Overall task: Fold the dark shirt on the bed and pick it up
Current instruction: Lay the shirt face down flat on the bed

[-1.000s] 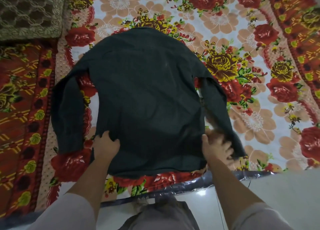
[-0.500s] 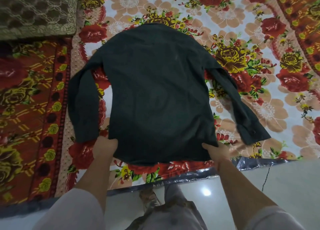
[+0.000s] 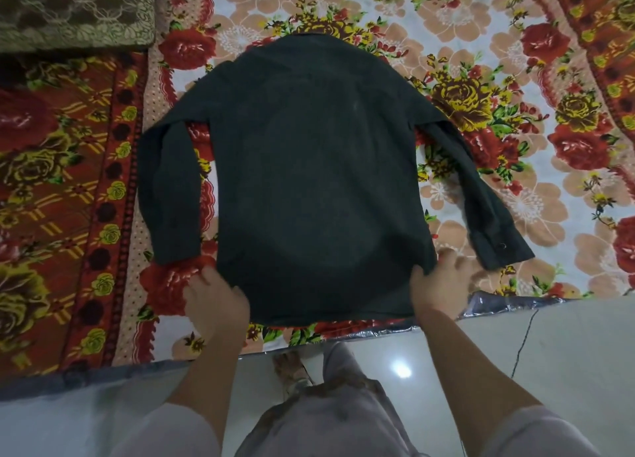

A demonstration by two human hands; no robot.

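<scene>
Head view looks down past the person's own legs and the pale floor (image 3: 556, 360) to the near edge of the bed (image 3: 536, 89), where both hands meet the hem of the dark shirt (image 3: 319, 181). The left hand (image 3: 214, 300) is at the hem's left corner, its fingers curled onto the cloth edge in a grip. The right hand (image 3: 436, 278) is at the right corner with the thumb on top of the fabric and the side edge running between thumb and fingers. Those fingers are blurred, but it reads as a pinch. The shirt lies flat, apparently back side up, on the flowered bedspread, directly ahead of the hands. Its long axis runs straight away from the person, hem nearest and collar (image 3: 316, 39) farthest. The left sleeve (image 3: 168, 195) lies close along the body. The right sleeve (image 3: 481, 195) angles outward, and its cuff ends just beside the right hand. Each hand is therefore nearer its own side of the garment, and the right hand is nearer to a cuff. No fold has been made yet, so any first fold would likely bring a side and its sleeve across the long axis. Beyond the shirt's left shoulder, a patterned cushion (image 3: 68, 10) sits at the far corner of the bed.
</scene>
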